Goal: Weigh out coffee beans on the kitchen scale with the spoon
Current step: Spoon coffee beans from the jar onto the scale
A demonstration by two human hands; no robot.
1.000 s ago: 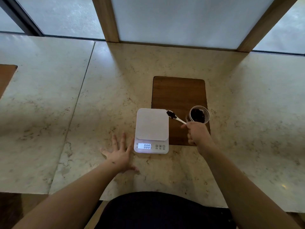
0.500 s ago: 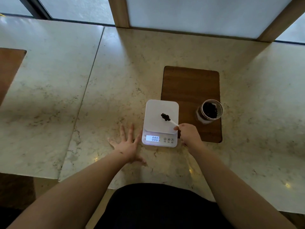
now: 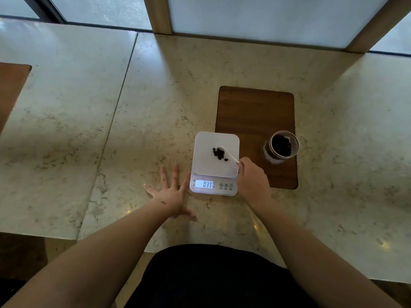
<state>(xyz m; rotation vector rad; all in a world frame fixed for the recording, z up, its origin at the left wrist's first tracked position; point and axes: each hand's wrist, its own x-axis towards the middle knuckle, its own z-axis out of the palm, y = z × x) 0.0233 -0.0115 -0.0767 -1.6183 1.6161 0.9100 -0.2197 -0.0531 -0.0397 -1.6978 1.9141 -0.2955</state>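
Your right hand is closed around the handle end of the light, stiff white spoon, whose bowl lies over the scale platform beside a small cluster of coffee beans; the display reads 039. Your left hand lies flat and spread, empty, just left of the scale. The beans are light, hard and likely to roll, so grip the spoon near its handle end and tip slowly; the jar stands right of the scale.
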